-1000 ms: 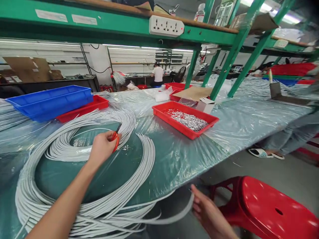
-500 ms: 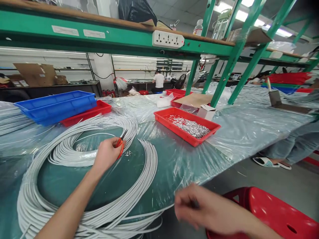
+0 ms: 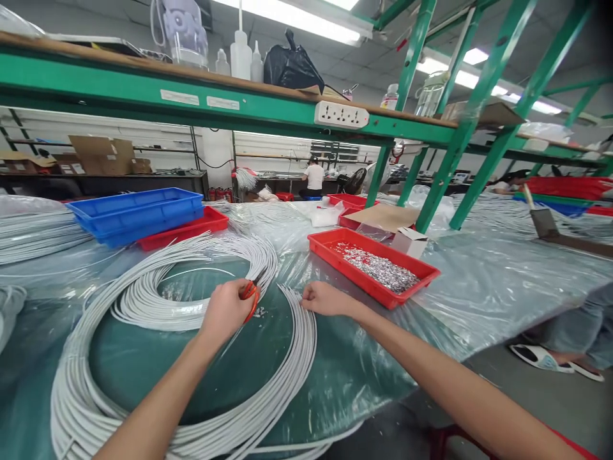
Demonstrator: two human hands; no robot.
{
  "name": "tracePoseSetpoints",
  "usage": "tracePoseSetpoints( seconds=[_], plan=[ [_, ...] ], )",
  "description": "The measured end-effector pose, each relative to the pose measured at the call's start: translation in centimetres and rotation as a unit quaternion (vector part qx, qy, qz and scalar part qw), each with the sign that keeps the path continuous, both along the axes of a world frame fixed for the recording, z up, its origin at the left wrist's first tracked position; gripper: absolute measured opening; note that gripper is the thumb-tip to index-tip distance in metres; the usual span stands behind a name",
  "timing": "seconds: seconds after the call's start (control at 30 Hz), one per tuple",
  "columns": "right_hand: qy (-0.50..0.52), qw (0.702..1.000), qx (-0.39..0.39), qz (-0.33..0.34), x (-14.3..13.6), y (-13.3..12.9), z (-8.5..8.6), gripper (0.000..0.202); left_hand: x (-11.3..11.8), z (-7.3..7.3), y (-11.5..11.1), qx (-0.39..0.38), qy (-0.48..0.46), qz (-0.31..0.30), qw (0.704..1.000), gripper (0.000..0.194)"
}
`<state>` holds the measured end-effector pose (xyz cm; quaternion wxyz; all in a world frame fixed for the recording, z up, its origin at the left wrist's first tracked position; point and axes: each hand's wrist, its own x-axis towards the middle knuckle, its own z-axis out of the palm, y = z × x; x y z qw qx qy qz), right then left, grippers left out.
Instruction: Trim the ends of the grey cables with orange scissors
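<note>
My left hand (image 3: 226, 309) is closed around orange-handled scissors (image 3: 251, 295), their dark blades pointing up and away to the right. The blades lie over the inner side of a large coil of white cables (image 3: 67, 377) on the table. My right hand (image 3: 326, 298) has its fingers pinched at the outer edge of the fanned cable ends (image 3: 292, 295), just right of the scissors. Its fingertips seem to grip a cable there, though the tips are partly hidden. Small silvery bits (image 3: 259, 312) lie beneath the scissors.
A red tray (image 3: 330, 255) with many small metal parts stands behind my right hand. Blue trays (image 3: 143, 214) rest on a red tray (image 3: 215, 220) at the left. A green shelf frame (image 3: 268, 112) spans above the table. Another person's feet in slippers (image 3: 541, 358) show at the right.
My right hand has moved from beyond the table's front edge up and left to the cable ends. My left hand still grips the scissors in about the same place. The view has shifted slightly.
</note>
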<state>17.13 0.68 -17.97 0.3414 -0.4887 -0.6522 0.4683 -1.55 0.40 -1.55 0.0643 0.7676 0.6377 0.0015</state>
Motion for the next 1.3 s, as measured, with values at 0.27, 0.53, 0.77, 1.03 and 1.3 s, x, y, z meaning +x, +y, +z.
tracePoseSetpoints(
  seconds=[0.27,0.53,0.77,1.03,1.3],
  plan=[
    [0.159,0.987,-0.001,-0.038,0.3,-0.8,0.0,0.010,-0.5,-0.4,0.3,0.005,-0.017,-0.009,1.000,0.034],
    [0.344,0.939,-0.023,0.002,-3.4,0.3,3.7,0.035,0.0,-0.1,0.3,-0.045,-0.165,0.017,0.985,0.035],
    [0.471,0.881,-0.021,0.033,-5.7,0.7,4.9,0.038,0.3,-0.1,0.6,-0.090,-0.331,0.039,0.938,0.028],
    [0.577,0.793,-0.159,0.113,-5.3,-1.0,4.1,0.036,0.9,-0.5,0.0,-0.150,-0.331,0.052,0.930,0.031],
    [0.564,0.811,-0.129,0.086,-4.7,-1.8,4.2,0.033,2.4,-0.2,-0.8,-0.121,-0.286,0.079,0.947,0.033]
  ],
)
